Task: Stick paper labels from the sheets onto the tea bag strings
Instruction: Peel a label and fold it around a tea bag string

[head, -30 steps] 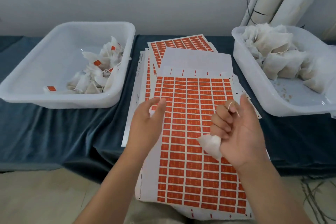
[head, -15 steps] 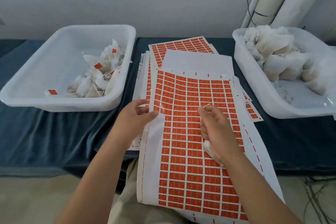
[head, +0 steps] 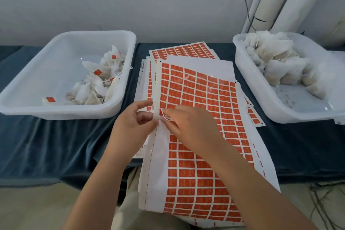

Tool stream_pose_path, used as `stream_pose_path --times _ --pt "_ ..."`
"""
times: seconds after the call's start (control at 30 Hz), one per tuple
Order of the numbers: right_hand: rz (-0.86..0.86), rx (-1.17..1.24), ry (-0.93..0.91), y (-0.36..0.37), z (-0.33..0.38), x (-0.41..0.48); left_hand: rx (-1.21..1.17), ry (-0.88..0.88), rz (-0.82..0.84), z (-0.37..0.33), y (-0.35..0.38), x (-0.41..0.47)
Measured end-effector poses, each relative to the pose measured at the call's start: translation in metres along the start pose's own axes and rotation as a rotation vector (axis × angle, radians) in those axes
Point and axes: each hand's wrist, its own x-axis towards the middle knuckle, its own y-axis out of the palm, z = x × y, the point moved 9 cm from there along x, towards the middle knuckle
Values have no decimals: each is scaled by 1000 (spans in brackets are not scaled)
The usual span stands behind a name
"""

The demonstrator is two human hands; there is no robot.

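Note:
A sheet of orange labels (head: pixel 201 99) lies on top of a stack across the table's middle and hangs over the front edge. My left hand (head: pixel 134 127) pinches the sheet's left white margin. My right hand (head: pixel 190 127) lies on the sheet's left side with its fingers curled; a thin white tea bag string (head: pixel 164 116) loops out between the fingertips. The tea bag itself is hidden under that hand. Both hands almost touch at the sheet's edge.
A white tub (head: pixel 37 87) at the left holds labelled tea bags (head: pixel 100 84). Another white tub (head: pixel 250 87) at the right holds unlabelled tea bags (head: pixel 276 61). Dark blue cloth (head: pixel 46 145) covers the table. White pipes (head: pixel 270 0) stand at the back right.
My right hand came down from mid-air onto the sheet and slid left to its edge. My left hand took hold of the sheet's left margin, and the sheet now bows up.

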Motion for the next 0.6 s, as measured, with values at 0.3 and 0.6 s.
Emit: stream_pose_path --times 0.3,0.6 --pt "78 -160 -215 7 11 8 155 87 -21 -7 3 -4" --pt "-80 338 297 -1 -37 -1 69 41 -78 3 -2 0"
